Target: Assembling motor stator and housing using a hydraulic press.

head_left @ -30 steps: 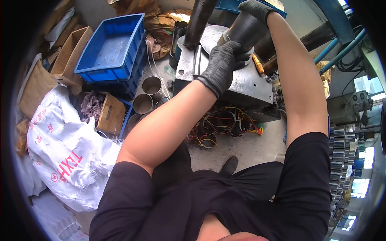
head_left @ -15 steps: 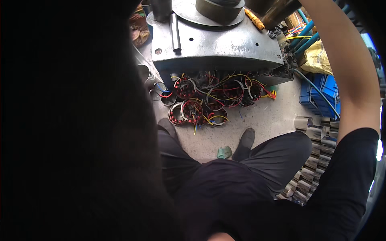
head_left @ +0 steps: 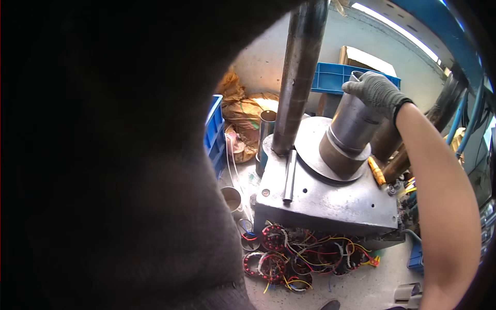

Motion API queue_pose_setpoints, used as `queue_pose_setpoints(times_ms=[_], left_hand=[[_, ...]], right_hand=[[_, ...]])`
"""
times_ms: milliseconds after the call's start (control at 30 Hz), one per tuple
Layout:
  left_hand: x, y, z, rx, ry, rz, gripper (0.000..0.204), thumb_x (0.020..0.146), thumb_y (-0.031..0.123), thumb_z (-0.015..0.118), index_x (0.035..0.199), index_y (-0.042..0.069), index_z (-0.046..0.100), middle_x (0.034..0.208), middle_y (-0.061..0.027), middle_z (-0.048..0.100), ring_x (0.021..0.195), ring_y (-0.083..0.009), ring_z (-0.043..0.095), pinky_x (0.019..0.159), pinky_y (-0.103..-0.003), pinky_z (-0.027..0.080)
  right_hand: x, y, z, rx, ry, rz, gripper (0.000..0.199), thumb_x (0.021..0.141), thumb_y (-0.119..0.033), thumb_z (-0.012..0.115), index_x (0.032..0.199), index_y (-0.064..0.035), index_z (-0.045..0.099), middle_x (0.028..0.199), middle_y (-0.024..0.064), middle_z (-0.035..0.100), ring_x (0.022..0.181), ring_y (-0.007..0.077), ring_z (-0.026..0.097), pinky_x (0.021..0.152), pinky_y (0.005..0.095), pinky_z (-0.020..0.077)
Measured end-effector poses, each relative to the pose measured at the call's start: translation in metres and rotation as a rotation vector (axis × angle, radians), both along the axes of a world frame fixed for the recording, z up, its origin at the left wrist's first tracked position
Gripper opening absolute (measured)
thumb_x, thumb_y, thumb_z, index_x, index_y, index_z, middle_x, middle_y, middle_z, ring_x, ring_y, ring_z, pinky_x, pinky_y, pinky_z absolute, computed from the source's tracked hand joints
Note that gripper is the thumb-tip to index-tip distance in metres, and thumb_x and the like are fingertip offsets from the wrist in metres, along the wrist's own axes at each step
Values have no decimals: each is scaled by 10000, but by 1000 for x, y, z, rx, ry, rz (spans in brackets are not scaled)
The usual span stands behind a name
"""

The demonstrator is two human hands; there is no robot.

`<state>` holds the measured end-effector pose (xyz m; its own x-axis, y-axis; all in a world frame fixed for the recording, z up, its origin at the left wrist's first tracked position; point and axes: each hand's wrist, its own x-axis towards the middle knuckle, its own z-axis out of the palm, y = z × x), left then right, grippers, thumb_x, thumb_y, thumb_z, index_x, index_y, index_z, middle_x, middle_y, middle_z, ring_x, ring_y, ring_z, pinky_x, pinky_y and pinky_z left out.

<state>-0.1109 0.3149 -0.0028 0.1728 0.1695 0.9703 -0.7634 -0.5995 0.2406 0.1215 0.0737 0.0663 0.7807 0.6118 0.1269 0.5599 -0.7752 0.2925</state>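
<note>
My right hand (head_left: 376, 93), in a grey knitted glove, grips the top rim of an upright metal cylinder (head_left: 354, 124), with the thumb at its left edge. The cylinder stands on a darker round block (head_left: 342, 156), which rests on a round plate (head_left: 309, 137) on a heavy metal press bed (head_left: 336, 204). A dark, blurred knitted surface (head_left: 155, 181) fills the left of the view; it looks like my gloved left hand close to the camera, its fingers not discernible. A short steel rod (head_left: 290, 175) lies on the bed at left.
A thick steel column (head_left: 300, 67) rises left of the plate. An orange-yellow handle (head_left: 376, 171) lies at the bed's right edge. Below are several wound stators (head_left: 273, 266) with loose coloured wires. A blue crate (head_left: 328, 77) stands behind, and an open tube (head_left: 266, 126) at left.
The view has tilted up, bringing my right hand and the cylinder into sight. The dark surface at left now reaches farther across the lower picture.
</note>
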Motion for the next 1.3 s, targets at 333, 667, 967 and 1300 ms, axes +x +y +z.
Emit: queue_pose_setpoints(times_ms=[333,667,967,1300], left_hand=[[22,-41,-2,-273,-97,26,816,865,429,713,1527,137,335,1470,-142,499,1297,-293,512,1125,-396,381],[9,-77,-8,-356,33,-72,854,863,538,686,1545,182,313,1486,-133,491,1334,-308,477,1162,-399,339],[-35,-111,21,-521,165,-83,892,862,637,661,1560,221,294,1501,-125,484,1368,-321,445,1196,-401,301],[-20,-91,-1,-274,186,-651,567,988,286,663,1419,-29,474,1369,-200,598,1196,-246,630,1001,-372,500]], right_hand=[[11,-4,14,-429,-268,10,239,948,-149,617,1164,-149,720,1059,157,734,1016,319,724,892,402,578],[35,7,3,-314,-116,-209,404,953,-366,563,1154,-59,732,1216,189,700,1162,360,652,1002,431,490],[77,-27,8,-365,-293,30,437,950,-405,556,1096,-33,731,1142,231,711,1045,384,695,959,488,516],[-173,-40,-92,996,-492,358,283,867,41,655,1138,-41,658,1090,141,677,1004,268,673,879,373,536]])
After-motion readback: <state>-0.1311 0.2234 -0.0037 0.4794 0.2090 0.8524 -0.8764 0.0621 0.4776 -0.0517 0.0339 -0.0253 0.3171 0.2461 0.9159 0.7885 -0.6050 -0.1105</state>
